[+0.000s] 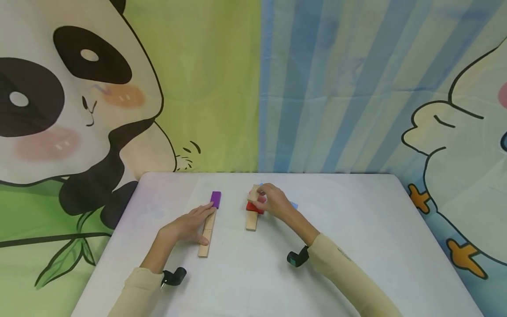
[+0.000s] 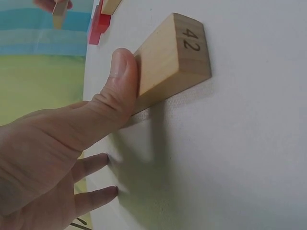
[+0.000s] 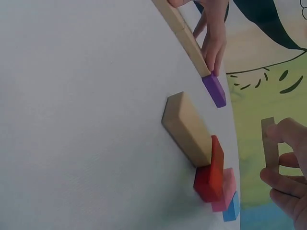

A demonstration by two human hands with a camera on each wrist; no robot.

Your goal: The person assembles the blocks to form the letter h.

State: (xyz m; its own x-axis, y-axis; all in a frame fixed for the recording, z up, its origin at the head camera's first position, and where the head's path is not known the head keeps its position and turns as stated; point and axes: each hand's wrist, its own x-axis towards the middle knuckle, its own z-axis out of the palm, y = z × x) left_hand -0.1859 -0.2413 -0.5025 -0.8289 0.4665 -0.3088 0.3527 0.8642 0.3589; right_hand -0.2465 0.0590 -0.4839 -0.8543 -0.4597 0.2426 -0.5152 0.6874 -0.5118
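Note:
My right hand [image 1: 276,203] pinches a plain wooden block [image 3: 270,143] between thumb and fingers, held raised over a red block [image 3: 209,179]. Behind the red block are a pink block [image 3: 225,191] and a blue block [image 3: 232,208]. Another plain wooden block [image 1: 251,221] lies at the near end of the red one. To the left, a purple block [image 1: 215,199] continues a straight row of plain wooden blocks [image 1: 203,251]. My left hand [image 1: 187,226] rests along this row, thumb against the nearest block, marked 42, and fingertips by the purple block.
The white table [image 1: 356,264] extends around the blocks to its far edge. A cloth backdrop [image 1: 222,88] with a cartoon panda stands right behind it. A small black camera sits at each wrist. A light blue block [image 1: 294,205] shows beyond my right hand.

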